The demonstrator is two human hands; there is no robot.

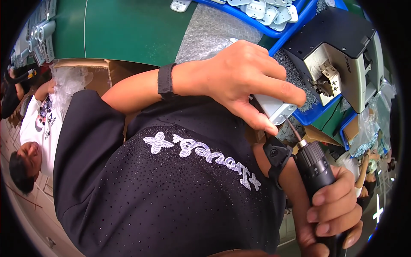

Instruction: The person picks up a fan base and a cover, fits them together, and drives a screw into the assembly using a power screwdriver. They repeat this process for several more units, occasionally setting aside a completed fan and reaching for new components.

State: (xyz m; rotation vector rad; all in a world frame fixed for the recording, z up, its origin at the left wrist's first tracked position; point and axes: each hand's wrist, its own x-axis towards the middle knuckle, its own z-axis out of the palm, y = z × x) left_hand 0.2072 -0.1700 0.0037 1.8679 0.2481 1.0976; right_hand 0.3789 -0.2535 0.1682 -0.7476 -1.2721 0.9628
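Note:
My left hand (252,81), with a black band on its wrist, is closed round a white block-like housing (276,112). Thumb and fingers grip its sides, and its end face with small holes points toward the lower right. Most of the housing is hidden beneath the hand. My right hand (338,210) wraps round the handle of a black electric screwdriver (314,165). The thin bit slants up and left, its tip at the housing's end face; whether it sits in a hole I cannot tell. A black mount is strapped to my right wrist.
Bubble wrap (209,32) lies on the green tabletop (128,30). A blue tray (295,26) holds several white plates (267,13). Beside it stands a black-and-beige screw feeder (334,38), near many small grey pieces. Grey tubular parts (43,32) lie far left. Other people are nearby.

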